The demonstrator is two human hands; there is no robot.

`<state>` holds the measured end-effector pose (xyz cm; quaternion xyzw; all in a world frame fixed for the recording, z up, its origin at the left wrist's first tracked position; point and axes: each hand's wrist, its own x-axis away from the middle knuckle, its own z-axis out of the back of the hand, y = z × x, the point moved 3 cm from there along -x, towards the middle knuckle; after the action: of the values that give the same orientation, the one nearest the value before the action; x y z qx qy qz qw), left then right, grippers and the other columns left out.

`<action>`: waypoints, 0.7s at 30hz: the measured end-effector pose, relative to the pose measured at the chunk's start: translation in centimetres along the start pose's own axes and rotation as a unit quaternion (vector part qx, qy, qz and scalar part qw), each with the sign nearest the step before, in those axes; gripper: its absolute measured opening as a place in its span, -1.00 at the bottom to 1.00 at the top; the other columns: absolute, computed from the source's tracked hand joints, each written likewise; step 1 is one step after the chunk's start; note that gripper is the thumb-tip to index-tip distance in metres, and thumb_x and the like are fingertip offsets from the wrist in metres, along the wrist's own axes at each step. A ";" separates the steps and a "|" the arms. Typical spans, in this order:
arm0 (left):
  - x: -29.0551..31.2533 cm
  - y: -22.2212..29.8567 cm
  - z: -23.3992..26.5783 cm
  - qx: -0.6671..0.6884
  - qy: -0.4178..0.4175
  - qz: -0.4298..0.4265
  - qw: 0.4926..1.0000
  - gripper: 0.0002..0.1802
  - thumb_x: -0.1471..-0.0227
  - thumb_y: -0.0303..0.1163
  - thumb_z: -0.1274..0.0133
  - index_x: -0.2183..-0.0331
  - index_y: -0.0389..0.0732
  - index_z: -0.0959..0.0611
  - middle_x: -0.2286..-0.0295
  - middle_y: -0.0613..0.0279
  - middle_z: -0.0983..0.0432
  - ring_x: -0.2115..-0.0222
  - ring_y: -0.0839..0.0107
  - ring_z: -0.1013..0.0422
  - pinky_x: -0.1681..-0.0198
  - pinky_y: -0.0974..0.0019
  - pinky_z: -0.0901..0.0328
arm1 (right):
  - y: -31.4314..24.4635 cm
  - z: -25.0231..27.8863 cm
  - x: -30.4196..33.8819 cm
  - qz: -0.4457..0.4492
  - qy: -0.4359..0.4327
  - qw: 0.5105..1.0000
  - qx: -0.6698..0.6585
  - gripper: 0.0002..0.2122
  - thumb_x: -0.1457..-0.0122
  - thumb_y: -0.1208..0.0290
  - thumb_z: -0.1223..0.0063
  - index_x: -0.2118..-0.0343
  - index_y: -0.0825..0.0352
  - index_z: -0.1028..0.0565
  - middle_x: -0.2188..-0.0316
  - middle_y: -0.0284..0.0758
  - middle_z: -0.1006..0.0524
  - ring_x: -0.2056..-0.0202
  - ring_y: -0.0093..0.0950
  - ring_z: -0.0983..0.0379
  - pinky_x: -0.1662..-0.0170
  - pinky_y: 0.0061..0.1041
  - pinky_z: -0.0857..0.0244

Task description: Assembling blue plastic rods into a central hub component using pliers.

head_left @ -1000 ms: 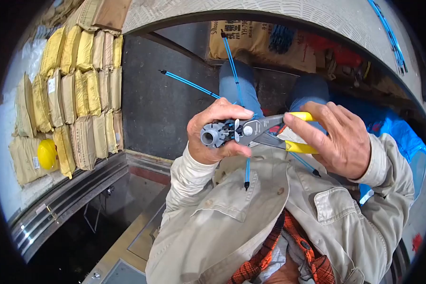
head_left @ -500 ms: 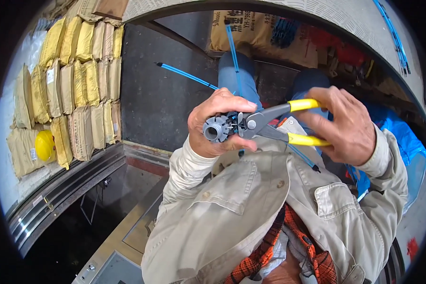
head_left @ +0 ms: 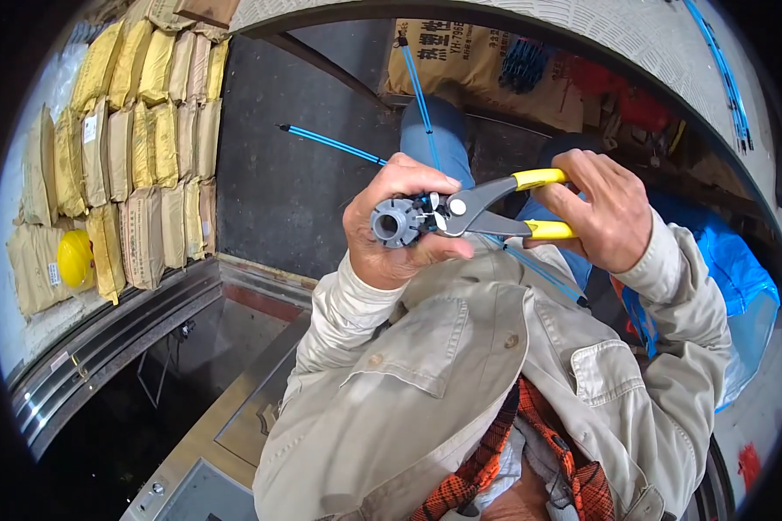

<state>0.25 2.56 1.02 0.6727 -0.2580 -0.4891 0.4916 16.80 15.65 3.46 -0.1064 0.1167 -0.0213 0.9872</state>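
My left hand (head_left: 369,260) is closed around a grey plastic fitting (head_left: 393,224) with a round bore and a ring of slots. Pairs of thin blue wires (head_left: 417,87) with black tips spread outward from that grip. In my right hand (head_left: 619,213) is a pair of pliers (head_left: 487,196) with dark metal arms and yellow handle sleeves. Its jaws lie against the fitting's side, between my left thumb and fingers, among small black and pale ends. What exactly the jaws bite on is too small to tell.
A curved-edged textured table (head_left: 530,19) arches across the top, with a bundle of blue wires (head_left: 728,82) on its right. Stacked paper sacks (head_left: 148,230) and a yellow helmet (head_left: 76,260) stand at left. A blue plastic bag (head_left: 738,269) lies right; a metal rail (head_left: 130,321) runs lower left.
My right hand has shifted left and slightly up, and the plier handles are closer together. The fitting has turned a little in my left hand, with the wires swinging slightly left.
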 end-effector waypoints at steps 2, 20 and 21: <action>-0.2 -0.1 0.2 0.001 0.002 0.009 1.000 -0.39 0.57 -0.24 -0.42 0.35 -0.22 -0.54 0.45 0.21 -0.47 0.49 0.46 -0.28 0.36 0.41 -0.21 | 0.1 -0.5 -0.1 -0.004 0.004 1.000 -0.003 -0.76 0.08 0.24 -0.12 0.48 0.28 -0.35 0.48 -0.29 -0.29 0.58 -0.48 -0.21 0.54 -0.54 -0.18; -0.5 -0.5 0.6 0.061 0.005 0.028 0.998 -0.39 0.59 -0.29 -0.42 0.36 -0.21 -0.52 0.46 0.23 -0.47 0.48 0.45 -0.28 0.35 0.40 -0.21 | 2.2 1.8 -1.4 -0.115 -0.181 0.759 -0.615 -0.73 0.05 0.38 -0.15 0.39 0.31 -0.27 0.61 -0.35 -0.40 0.73 -0.51 -0.34 0.67 -0.64 -0.18; -0.4 -0.5 0.6 0.065 -0.001 0.031 0.997 -0.39 0.59 -0.29 -0.42 0.36 -0.21 -0.51 0.46 0.24 -0.46 0.48 0.45 -0.28 0.34 0.40 -0.21 | 2.2 2.5 -1.6 -0.096 -0.188 0.785 -0.582 -0.73 0.04 0.41 -0.14 0.37 0.32 -0.26 0.61 -0.33 -0.41 0.73 -0.49 -0.36 0.68 -0.64 -0.18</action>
<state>-0.54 2.85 0.75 0.6946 -0.3104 -0.4562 0.4615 15.82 18.40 5.72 -0.6731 -0.0920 -0.0238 0.7334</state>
